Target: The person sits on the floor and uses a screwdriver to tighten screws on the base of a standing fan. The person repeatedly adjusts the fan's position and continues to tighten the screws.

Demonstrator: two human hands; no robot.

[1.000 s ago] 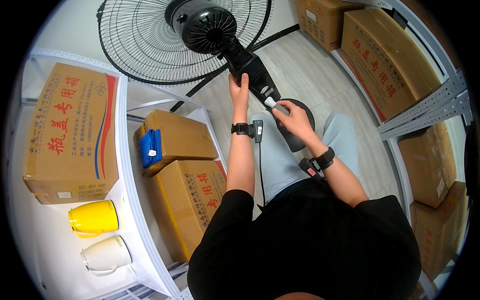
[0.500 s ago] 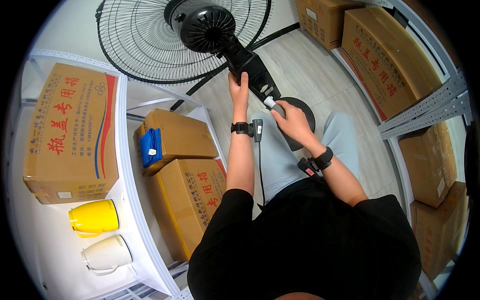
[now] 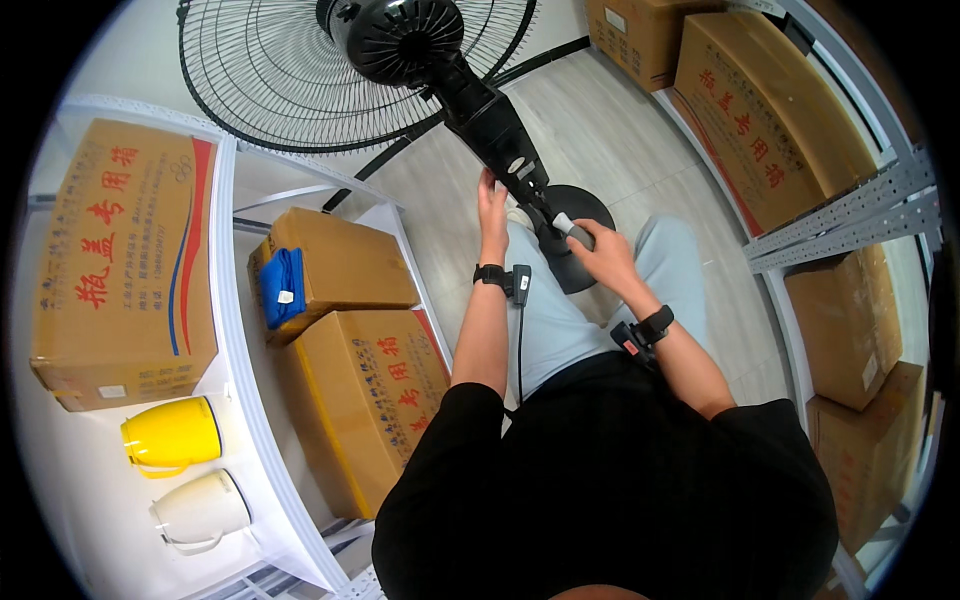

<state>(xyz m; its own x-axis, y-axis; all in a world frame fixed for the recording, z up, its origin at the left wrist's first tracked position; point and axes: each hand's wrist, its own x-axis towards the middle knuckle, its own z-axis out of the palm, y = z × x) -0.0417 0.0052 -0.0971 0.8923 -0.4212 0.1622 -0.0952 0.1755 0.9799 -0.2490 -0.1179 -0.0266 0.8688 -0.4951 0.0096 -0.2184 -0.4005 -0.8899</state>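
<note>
A large black standing fan (image 3: pixel 497 130) rises in front of me. Its wire cage (image 3: pixel 300 90) reaches to the upper left, and its round base (image 3: pixel 590 207) rests on the floor by my feet. Beside the left side of the fan's neck is my left hand (image 3: pixel 493 215), fingers stretched upward. Part of the fingers is hidden by the neck, so contact cannot be made out. Lower on the stand, my right hand (image 3: pixel 606 257) is closed round a grey cylindrical tool (image 3: pixel 578 235), whose pale tip points toward the pole. Dark straps with small boxes circle both wrists.
White shelving on the left bears a large carton (image 3: pixel 125 265), a yellow jug (image 3: pixel 172 437) and a white jug (image 3: pixel 203 510). Lower cartons (image 3: pixel 365 390) stand nearby, one with folded blue cloth (image 3: pixel 282 287) on it. More cartons (image 3: pixel 770 130) fill the right-hand rack.
My left hand has slid down from its hold on the fan's neck, and its fingers have straightened. My right hand, still holding the grey tool, has shifted slightly right and nearer. The view has moved slightly.
</note>
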